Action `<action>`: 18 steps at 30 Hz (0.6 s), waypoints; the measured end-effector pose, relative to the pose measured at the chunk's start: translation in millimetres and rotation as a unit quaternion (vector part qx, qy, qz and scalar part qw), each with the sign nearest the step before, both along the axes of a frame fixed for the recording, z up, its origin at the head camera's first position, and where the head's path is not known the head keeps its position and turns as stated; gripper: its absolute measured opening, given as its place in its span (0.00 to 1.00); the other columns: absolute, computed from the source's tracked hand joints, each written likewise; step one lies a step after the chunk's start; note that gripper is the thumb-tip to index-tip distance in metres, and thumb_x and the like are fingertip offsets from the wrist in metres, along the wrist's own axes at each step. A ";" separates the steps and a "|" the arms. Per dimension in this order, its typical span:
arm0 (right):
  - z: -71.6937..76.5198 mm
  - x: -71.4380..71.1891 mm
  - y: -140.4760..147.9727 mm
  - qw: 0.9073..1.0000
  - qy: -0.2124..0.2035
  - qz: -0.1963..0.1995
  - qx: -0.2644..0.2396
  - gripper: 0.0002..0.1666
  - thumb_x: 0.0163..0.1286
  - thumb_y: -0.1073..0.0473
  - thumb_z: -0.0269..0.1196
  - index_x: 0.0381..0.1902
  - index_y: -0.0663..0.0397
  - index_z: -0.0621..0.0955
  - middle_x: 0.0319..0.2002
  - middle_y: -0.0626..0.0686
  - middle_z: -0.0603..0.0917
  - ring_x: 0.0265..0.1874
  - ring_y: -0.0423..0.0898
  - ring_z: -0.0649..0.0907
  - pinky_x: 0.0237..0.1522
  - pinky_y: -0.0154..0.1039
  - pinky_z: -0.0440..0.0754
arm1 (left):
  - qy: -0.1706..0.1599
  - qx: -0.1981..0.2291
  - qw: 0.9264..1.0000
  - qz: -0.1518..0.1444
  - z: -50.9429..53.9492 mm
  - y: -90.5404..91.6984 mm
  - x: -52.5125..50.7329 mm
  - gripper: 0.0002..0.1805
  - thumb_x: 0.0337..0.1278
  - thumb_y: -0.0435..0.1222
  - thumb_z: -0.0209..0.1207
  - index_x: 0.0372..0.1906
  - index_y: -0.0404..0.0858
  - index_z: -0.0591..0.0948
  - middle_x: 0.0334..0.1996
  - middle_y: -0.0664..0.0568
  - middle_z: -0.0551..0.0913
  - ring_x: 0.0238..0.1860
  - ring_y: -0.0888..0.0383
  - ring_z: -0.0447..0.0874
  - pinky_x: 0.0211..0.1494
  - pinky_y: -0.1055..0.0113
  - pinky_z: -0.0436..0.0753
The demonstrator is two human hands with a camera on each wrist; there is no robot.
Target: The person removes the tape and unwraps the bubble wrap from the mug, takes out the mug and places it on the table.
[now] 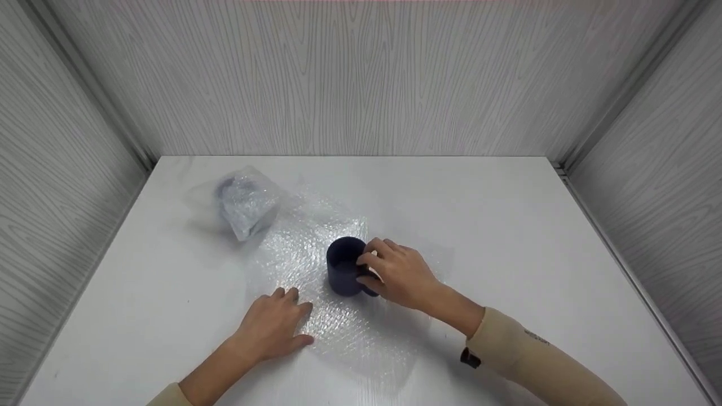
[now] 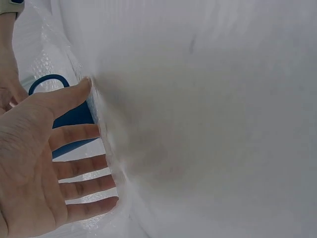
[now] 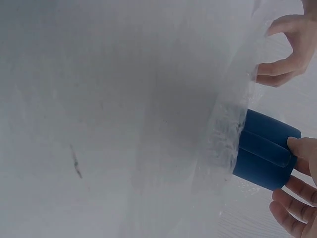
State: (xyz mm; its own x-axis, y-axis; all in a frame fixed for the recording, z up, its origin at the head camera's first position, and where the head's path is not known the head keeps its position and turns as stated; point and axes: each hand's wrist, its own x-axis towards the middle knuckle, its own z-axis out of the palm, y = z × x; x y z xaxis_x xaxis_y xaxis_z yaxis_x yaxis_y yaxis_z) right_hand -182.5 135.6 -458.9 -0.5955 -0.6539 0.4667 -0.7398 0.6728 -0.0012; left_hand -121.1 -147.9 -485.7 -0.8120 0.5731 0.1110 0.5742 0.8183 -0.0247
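Note:
A dark blue mug (image 1: pixel 342 279) stands upright on a sheet of bubble wrap (image 1: pixel 372 338) near the middle of the table. My right hand (image 1: pixel 405 277) pinches its rim on the handle side; in the right wrist view the thumb lies outside the mug (image 3: pixel 265 156). To the left of the mug, my left hand (image 1: pixel 268 328) rests at the sheet's near left edge. Its fingers are spread and fairly straight, touching the film, as the left wrist view shows. Part of the mug handle is covered by my right fingers in the head view.
At the back left sits a bluish object wrapped in bubble wrap (image 1: pixel 249 204), close to the sheet's far corner. The white table (image 1: pixel 496 214) is bounded by grey wood-grain panels (image 1: pixel 350 79) at the back and both sides.

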 end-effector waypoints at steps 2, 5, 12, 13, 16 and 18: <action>2.9 -0.4 -0.4 1.000 -0.010 0.001 0.004 0.18 0.67 0.46 0.75 0.50 0.45 0.86 0.49 0.48 0.84 0.41 0.45 0.85 0.32 0.37 0.86 | -0.004 0.003 1.000 0.001 -0.7 -0.2 0.5 0.29 0.44 0.58 0.77 0.48 0.44 0.90 0.42 0.43 0.88 0.37 0.47 0.85 0.29 0.54 0.84; 6.4 -2.6 -1.7 1.000 -0.012 0.003 0.015 0.22 0.68 0.43 0.74 0.53 0.45 0.85 0.50 0.49 0.83 0.41 0.45 0.84 0.31 0.36 0.85 | -0.011 0.009 1.000 0.002 -1.0 0.1 0.5 0.29 0.45 0.57 0.77 0.48 0.43 0.90 0.43 0.43 0.87 0.37 0.47 0.85 0.28 0.55 0.83; 11.5 -11.0 -8.2 0.999 -0.017 0.002 0.044 0.30 0.71 0.34 0.68 0.61 0.45 0.82 0.55 0.50 0.82 0.44 0.46 0.84 0.32 0.38 0.87 | -0.027 0.022 0.999 0.005 -1.7 -0.2 -0.6 0.27 0.45 0.57 0.77 0.46 0.44 0.89 0.44 0.43 0.87 0.37 0.48 0.84 0.27 0.56 0.84; 12.0 -12.1 -9.2 0.999 -0.018 0.002 0.048 0.32 0.71 0.33 0.67 0.63 0.45 0.81 0.56 0.50 0.81 0.45 0.47 0.84 0.33 0.39 0.88 | -0.027 0.023 0.999 0.005 -1.7 -0.6 -0.5 0.27 0.45 0.57 0.77 0.46 0.44 0.89 0.44 0.42 0.87 0.37 0.48 0.84 0.27 0.56 0.84; 12.9 -14.9 -12.4 0.998 -0.024 0.003 0.061 0.36 0.72 0.30 0.64 0.67 0.45 0.79 0.60 0.52 0.80 0.49 0.49 0.84 0.37 0.42 0.90 | -0.021 0.024 0.999 0.004 -2.0 -1.2 0.1 0.27 0.44 0.56 0.78 0.46 0.44 0.89 0.44 0.43 0.87 0.37 0.49 0.83 0.26 0.56 0.83; 13.3 -16.5 -14.6 0.997 -0.029 0.002 0.071 0.38 0.72 0.29 0.63 0.69 0.44 0.77 0.61 0.52 0.79 0.51 0.50 0.84 0.39 0.43 0.91 | -0.020 0.025 0.999 0.003 -1.8 -1.2 0.7 0.27 0.43 0.56 0.78 0.46 0.44 0.89 0.44 0.43 0.87 0.37 0.49 0.83 0.26 0.57 0.83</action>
State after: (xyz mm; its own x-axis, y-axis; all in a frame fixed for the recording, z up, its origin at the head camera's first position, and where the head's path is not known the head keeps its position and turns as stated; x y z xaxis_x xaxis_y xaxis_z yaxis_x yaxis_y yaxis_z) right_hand -199.0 121.0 -445.6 -0.6161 -0.7132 0.3344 -0.7437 0.6665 0.0513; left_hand -120.4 -149.0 -487.6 -0.8195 0.5628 0.1079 0.5692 0.8213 0.0395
